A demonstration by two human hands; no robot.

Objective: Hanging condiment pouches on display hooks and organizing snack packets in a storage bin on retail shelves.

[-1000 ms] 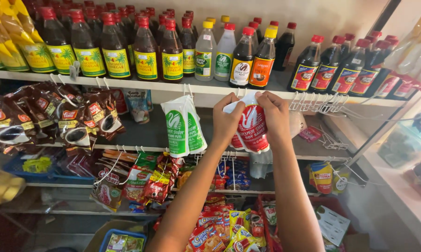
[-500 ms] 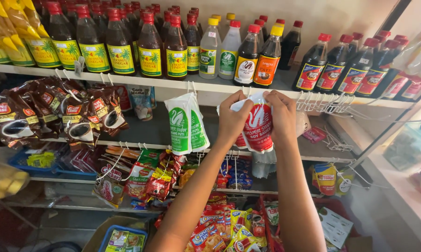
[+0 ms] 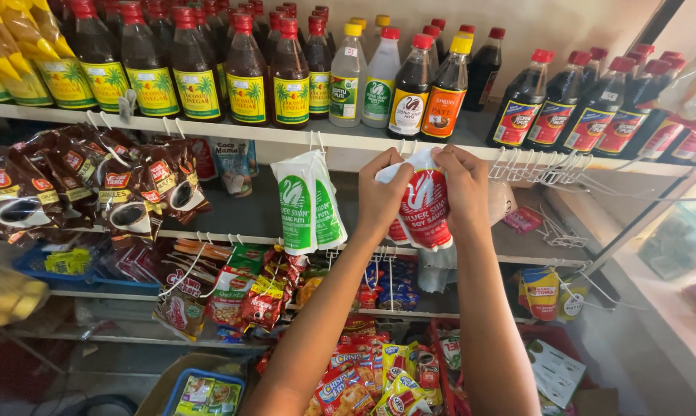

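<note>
Your left hand (image 3: 380, 196) and right hand (image 3: 465, 185) both grip one red pouch (image 3: 423, 209) under the shelf edge (image 3: 232, 132), beside two green pouches (image 3: 309, 204).

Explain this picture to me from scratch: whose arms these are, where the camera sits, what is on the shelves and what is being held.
No machine here: the two bare arms belong to a person wearing a camera on the head, so the view looks down at their own hands before a shop shelf. The left hand and right hand together grip the top of a white plastic pouch with red print, up at the edge of the white shelf. Beside it hang white pouches with green print from a hook. On that shelf stand dark bottles with red caps. To the left hang brown sachets; below lie colourful snack packets.
</note>
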